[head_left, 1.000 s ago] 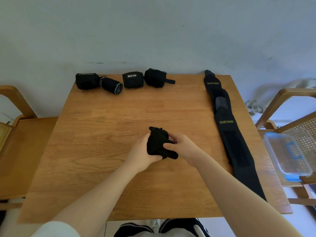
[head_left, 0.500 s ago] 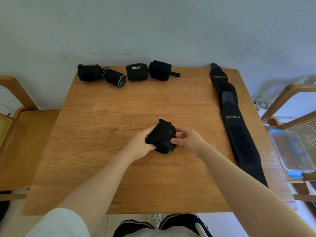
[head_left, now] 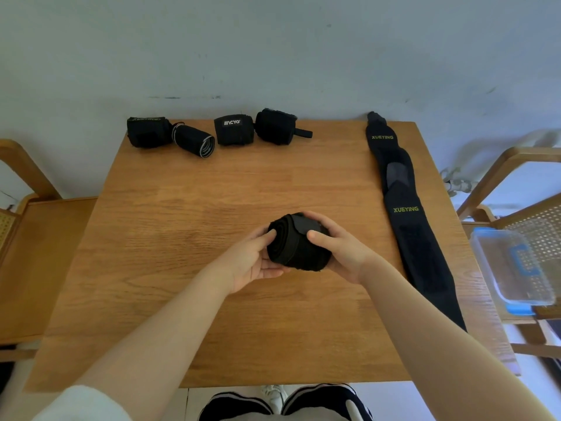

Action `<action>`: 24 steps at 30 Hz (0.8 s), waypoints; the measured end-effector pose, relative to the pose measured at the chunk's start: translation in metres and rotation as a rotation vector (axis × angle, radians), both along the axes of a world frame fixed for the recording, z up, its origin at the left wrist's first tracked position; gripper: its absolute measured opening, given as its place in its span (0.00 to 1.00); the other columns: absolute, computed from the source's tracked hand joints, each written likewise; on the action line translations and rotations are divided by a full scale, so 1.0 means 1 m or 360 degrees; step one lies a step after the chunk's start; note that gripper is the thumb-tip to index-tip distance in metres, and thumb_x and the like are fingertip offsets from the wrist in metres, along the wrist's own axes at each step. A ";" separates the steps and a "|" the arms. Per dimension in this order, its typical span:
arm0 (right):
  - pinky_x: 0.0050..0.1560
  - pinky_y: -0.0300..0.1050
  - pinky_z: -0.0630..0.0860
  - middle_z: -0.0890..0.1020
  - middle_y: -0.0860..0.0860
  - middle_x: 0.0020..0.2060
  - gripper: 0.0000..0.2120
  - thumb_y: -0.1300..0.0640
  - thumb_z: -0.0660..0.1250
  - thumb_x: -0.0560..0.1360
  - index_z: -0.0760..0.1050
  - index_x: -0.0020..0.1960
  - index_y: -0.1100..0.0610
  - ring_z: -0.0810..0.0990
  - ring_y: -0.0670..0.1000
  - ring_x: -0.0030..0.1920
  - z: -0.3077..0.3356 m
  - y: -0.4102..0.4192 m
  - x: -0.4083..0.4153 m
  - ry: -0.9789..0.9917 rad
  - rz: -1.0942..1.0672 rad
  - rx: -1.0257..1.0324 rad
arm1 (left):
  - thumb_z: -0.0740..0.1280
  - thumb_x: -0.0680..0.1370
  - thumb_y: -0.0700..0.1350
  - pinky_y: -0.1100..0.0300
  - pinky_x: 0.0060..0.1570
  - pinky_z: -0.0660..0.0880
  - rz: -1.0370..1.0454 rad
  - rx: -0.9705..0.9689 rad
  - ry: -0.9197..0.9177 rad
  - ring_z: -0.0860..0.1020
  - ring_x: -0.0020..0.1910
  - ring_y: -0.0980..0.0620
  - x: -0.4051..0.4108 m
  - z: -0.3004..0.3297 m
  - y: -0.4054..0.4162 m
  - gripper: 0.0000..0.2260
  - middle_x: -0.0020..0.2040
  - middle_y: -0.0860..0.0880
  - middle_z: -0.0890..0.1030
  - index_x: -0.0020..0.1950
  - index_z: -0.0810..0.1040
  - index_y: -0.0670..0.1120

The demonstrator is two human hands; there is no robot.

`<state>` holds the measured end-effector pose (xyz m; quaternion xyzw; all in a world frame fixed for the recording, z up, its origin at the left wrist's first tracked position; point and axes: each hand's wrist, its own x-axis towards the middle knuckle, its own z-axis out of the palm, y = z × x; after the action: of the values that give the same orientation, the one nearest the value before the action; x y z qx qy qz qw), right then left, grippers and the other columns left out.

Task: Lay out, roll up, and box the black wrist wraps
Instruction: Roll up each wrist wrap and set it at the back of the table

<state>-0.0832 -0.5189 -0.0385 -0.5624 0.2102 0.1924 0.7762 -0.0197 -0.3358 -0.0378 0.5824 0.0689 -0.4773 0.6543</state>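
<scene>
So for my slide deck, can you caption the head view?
Both hands, left hand and right hand, grip a rolled black wrist wrap above the wooden table.

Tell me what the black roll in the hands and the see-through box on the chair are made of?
The black roll looks like soft matte woven fabric: its end shows coiled layers with fuzzy edges. The see-through box looks like clear plastic, slightly glossy, with blue clips; the chair's weave shows through it.
</scene>
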 end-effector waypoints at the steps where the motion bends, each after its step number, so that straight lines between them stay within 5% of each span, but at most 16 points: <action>1: 0.58 0.61 0.76 0.76 0.51 0.61 0.22 0.53 0.73 0.71 0.73 0.63 0.44 0.76 0.57 0.60 0.002 -0.003 0.000 0.0007 -0.0048 -0.0049 | 0.58 0.82 0.48 0.51 0.47 0.80 0.0042 -0.0003 0.0034 0.82 0.49 0.41 -0.002 0.003 -0.008 0.10 0.55 0.41 0.80 0.62 0.72 0.53; 5: 0.53 0.57 0.79 0.78 0.52 0.57 0.16 0.54 0.70 0.74 0.74 0.61 0.46 0.78 0.56 0.56 0.008 -0.017 -0.004 0.0087 -0.0208 -0.0268 | 0.63 0.79 0.53 0.46 0.56 0.77 -0.0047 -0.0006 -0.0009 0.79 0.56 0.41 -0.008 0.015 -0.040 0.15 0.62 0.45 0.74 0.64 0.71 0.52; 9: 0.33 0.45 0.78 0.82 0.58 0.51 0.21 0.41 0.67 0.73 0.77 0.58 0.55 0.81 0.58 0.48 0.014 -0.048 -0.008 0.0694 -0.0537 0.0270 | 0.72 0.73 0.46 0.55 0.64 0.68 -0.0579 0.0179 -0.0550 0.75 0.59 0.54 0.002 0.031 -0.062 0.32 0.63 0.57 0.71 0.72 0.62 0.59; 12: 0.23 0.41 0.76 0.81 0.60 0.44 0.26 0.40 0.66 0.69 0.79 0.54 0.61 0.81 0.57 0.37 0.025 -0.068 -0.007 0.0731 -0.0444 0.0749 | 0.74 0.71 0.40 0.59 0.61 0.69 -0.0525 0.0094 -0.0741 0.72 0.61 0.58 0.008 0.043 -0.084 0.36 0.65 0.57 0.70 0.73 0.61 0.59; 17: 0.27 0.42 0.80 0.81 0.62 0.46 0.26 0.42 0.60 0.72 0.82 0.50 0.64 0.83 0.59 0.36 0.035 -0.087 0.007 0.0546 -0.0274 0.1148 | 0.71 0.72 0.36 0.62 0.45 0.77 -0.0169 -0.0138 -0.0752 0.75 0.56 0.55 0.012 0.057 -0.125 0.27 0.60 0.54 0.74 0.66 0.68 0.55; 20: 0.46 0.51 0.81 0.80 0.60 0.55 0.21 0.45 0.58 0.79 0.78 0.58 0.60 0.82 0.59 0.47 0.036 -0.102 0.024 0.0479 -0.0280 0.0417 | 0.73 0.71 0.44 0.62 0.41 0.77 -0.0013 0.0056 -0.0755 0.77 0.52 0.54 0.029 0.065 -0.142 0.21 0.58 0.50 0.77 0.61 0.71 0.53; 22: 0.59 0.52 0.74 0.79 0.53 0.56 0.18 0.46 0.56 0.81 0.74 0.62 0.55 0.79 0.54 0.55 0.031 -0.118 0.035 0.0339 -0.0508 -0.0261 | 0.75 0.69 0.45 0.60 0.44 0.76 -0.0041 0.0251 -0.0850 0.77 0.51 0.54 0.046 0.066 -0.150 0.27 0.58 0.52 0.75 0.64 0.68 0.53; 24: 0.62 0.48 0.71 0.77 0.50 0.59 0.18 0.46 0.55 0.81 0.69 0.67 0.52 0.76 0.50 0.59 0.033 -0.136 0.045 -0.0024 -0.0506 -0.0494 | 0.77 0.67 0.47 0.58 0.48 0.76 -0.0355 0.0547 -0.1173 0.74 0.54 0.54 0.065 0.070 -0.158 0.35 0.59 0.56 0.71 0.68 0.63 0.56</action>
<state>-0.0379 -0.6546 -0.0055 -0.6363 0.3176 0.0288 0.7025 0.0449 -0.4937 0.0323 0.8187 -0.1547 -0.2866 0.4729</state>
